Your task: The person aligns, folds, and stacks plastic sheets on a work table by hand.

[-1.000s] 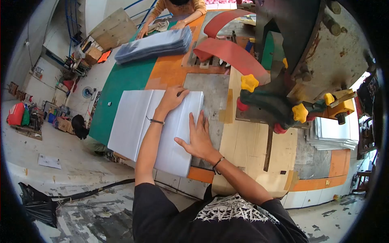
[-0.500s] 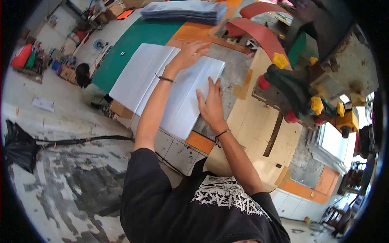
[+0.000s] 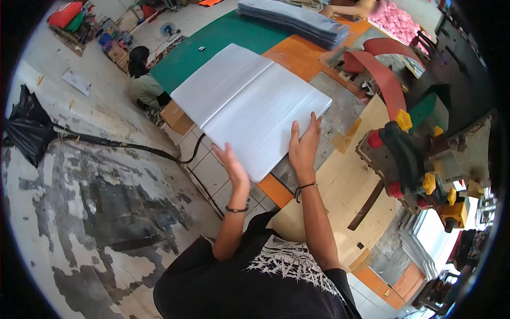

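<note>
A stack of whitish plastic sheets [image 3: 255,98] lies on the work table, with a crease line running across its top. At the stack's near edge is my left hand [image 3: 232,169], its fingers apart and the palm turned towards the sheets. My right hand [image 3: 304,148] is at the right edge of the same stack, fingers extended and thumb spread. Neither hand is wrapped round anything. Whether the palms press on the edges I cannot tell.
Another pile of sheets [image 3: 297,24] lies at the far end by the green table surface [image 3: 212,40]. To the right stands a machine with yellow knobs [image 3: 429,183] and a red curved strip [image 3: 385,80]. Another person [image 3: 143,80] is low at the left.
My left hand has moved from the far side of the stack back to its near edge. My right hand stays by the right edge. The view has shifted.
</note>
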Motion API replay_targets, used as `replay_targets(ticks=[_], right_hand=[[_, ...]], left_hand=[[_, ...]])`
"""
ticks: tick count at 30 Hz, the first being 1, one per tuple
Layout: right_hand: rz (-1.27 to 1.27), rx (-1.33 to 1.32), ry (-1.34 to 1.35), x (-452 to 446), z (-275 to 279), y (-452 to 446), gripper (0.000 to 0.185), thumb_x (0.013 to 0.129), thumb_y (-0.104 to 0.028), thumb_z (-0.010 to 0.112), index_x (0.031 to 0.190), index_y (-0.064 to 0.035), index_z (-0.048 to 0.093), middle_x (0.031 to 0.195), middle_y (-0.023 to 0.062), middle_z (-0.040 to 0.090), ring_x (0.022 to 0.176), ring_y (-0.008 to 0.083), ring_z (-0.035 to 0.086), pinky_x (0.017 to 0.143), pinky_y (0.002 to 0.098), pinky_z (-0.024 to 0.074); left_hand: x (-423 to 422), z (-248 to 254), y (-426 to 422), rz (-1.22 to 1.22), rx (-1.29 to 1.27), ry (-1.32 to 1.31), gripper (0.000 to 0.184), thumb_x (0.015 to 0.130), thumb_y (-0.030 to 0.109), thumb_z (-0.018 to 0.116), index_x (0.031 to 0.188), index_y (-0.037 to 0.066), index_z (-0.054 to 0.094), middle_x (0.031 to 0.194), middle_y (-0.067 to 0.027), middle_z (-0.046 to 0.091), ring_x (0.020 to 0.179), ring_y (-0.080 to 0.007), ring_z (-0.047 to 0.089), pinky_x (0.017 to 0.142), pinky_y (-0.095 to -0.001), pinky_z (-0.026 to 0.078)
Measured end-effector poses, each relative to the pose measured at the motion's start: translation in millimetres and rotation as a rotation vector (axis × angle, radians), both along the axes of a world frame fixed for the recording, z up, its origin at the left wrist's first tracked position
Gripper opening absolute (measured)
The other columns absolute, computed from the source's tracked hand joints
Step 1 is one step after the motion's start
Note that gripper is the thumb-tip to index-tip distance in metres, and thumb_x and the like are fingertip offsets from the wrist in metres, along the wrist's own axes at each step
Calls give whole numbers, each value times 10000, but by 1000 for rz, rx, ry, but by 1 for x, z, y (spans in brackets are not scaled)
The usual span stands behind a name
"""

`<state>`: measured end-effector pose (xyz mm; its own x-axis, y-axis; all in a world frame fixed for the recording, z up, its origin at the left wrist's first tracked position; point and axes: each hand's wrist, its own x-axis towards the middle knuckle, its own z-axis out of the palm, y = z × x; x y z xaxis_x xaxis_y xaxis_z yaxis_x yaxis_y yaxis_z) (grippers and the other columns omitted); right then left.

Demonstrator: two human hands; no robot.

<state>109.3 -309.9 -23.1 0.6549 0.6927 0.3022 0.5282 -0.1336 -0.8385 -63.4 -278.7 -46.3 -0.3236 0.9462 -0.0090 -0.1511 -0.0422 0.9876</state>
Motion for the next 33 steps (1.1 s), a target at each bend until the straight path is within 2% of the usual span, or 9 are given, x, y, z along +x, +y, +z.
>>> replay_targets(ticks=[4, 7, 10, 13, 16, 22, 25, 28, 33], right_hand=[[0, -45, -32, 0, 5, 3, 628, 1003, -311, 528, 1447, 80, 319, 1505, 425, 189, 1418, 544, 201, 1191, 544, 178], [0, -74, -81, -3, 5, 0, 619, 994, -316, 542, 1441, 67, 351, 1495, 437, 189, 1413, 553, 201, 1186, 551, 182], [5, -97, -150, -3, 4, 0, 613, 983, -318, 557, 1433, 61, 387, 1484, 450, 192, 1408, 556, 208, 1181, 556, 185], [-3, -102, -191, -2, 1, 1, 599, 977, -313, 565, 1429, 51, 418, 1478, 456, 192, 1406, 553, 216, 1178, 560, 187], [-14, -100, -216, -2, 0, 3, 577, 979, -308, 559, 1423, 42, 445, 1478, 459, 188, 1409, 546, 221, 1177, 559, 192], [0, -87, -224, -2, 1, 2, 519, 986, -301, 547, 1377, 38, 515, 1486, 451, 180, 1421, 525, 218, 1180, 552, 187], [-3, -86, -208, -2, 3, 1, 507, 985, -297, 547, 1373, 30, 525, 1493, 441, 183, 1427, 515, 214, 1182, 549, 182], [-8, -82, -198, 0, 2, 1, 497, 984, -296, 550, 1372, 13, 535, 1500, 431, 185, 1432, 507, 211, 1184, 547, 178], [-11, -47, -192, -1, -1, 4, 430, 979, -297, 563, 1319, -38, 606, 1504, 416, 198, 1431, 504, 212, 1184, 546, 176]], left_hand=[[14, 13, -11, -49, -15, 5, 748, 1042, 275, 449, 1574, 28, -14, 1637, -194, 79, 1484, -319, 192, 1199, -389, 173], [14, 7, -12, -62, 46, 112, 684, 1052, 170, 410, 1574, 28, -9, 1640, -196, 64, 1490, -319, 180, 1201, -383, 172], [16, 14, -13, -56, 24, 126, 653, 1053, 124, 379, 1573, 29, -4, 1639, -201, 61, 1495, -311, 173, 1203, -378, 168], [14, 2, -8, -46, 38, 121, 673, 1032, 95, 372, 1564, 5, -31, 1628, -247, 54, 1497, -344, 164, 1210, -385, 143], [17, 12, -11, -52, -2, 105, 673, 1032, 104, 373, 1561, -1, -31, 1628, -250, 36, 1505, -353, 130, 1216, -390, 123], [15, 0, -8, -65, 15, 163, 665, 1031, 106, 364, 1557, -13, -25, 1627, -255, 8, 1511, -369, 65, 1223, -403, 92], [17, 3, -8, -38, 5, 162, 651, 1057, 121, 368, 1570, 18, -19, 1639, -205, 61, 1496, -313, 170, 1209, -379, 150], [17, 6, -10, -69, 55, 51, 668, 1024, 87, 369, 1559, -15, -18, 1630, -245, 25, 1506, -359, 118, 1218, -403, 118], [13, -3, -8, -52, 75, 58, 654, 1026, 86, 380, 1565, -9, 20, 1628, -240, 80, 1495, -348, 172, 1209, -394, 146]])
